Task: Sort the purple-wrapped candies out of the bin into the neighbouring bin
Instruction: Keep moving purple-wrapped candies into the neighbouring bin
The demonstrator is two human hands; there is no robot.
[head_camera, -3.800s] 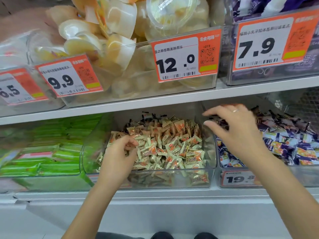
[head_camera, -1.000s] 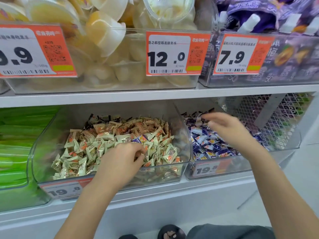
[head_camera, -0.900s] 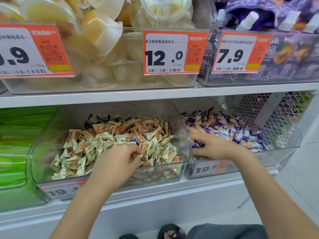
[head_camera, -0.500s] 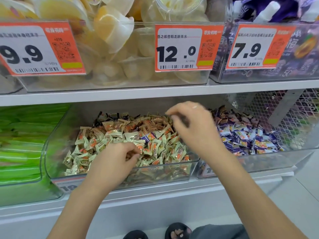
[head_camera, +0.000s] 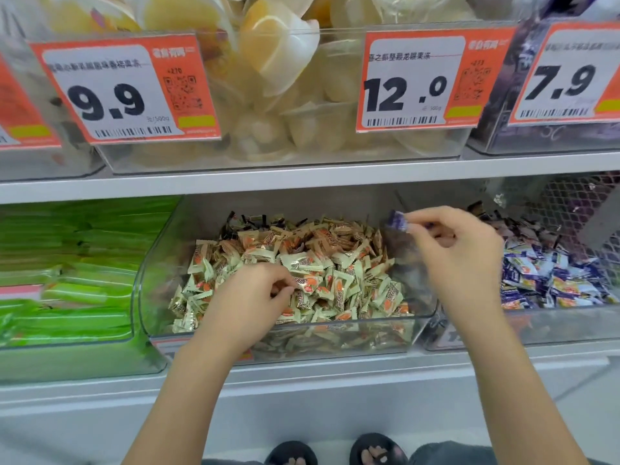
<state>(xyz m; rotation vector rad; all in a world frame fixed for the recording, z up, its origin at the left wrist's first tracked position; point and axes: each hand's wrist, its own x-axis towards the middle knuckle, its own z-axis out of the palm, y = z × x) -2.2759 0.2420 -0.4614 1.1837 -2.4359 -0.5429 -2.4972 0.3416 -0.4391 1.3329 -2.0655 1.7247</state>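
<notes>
Purple-wrapped candy (head_camera: 397, 221) | right hand (head_camera: 463, 250) pinches (above bin divider (head_camera: 402, 209))

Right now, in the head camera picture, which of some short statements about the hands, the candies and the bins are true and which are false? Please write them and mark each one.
1. The right hand pinches a purple-wrapped candy. True.
2. The left hand rests in the bin of green packs. False: it is in the middle bin, on the cream-and-orange candies.
3. The purple candy is held above the middle bin's right side. True.
4. The price tag above the middle bin reads 7.9. False: it reads 12.0.
</notes>
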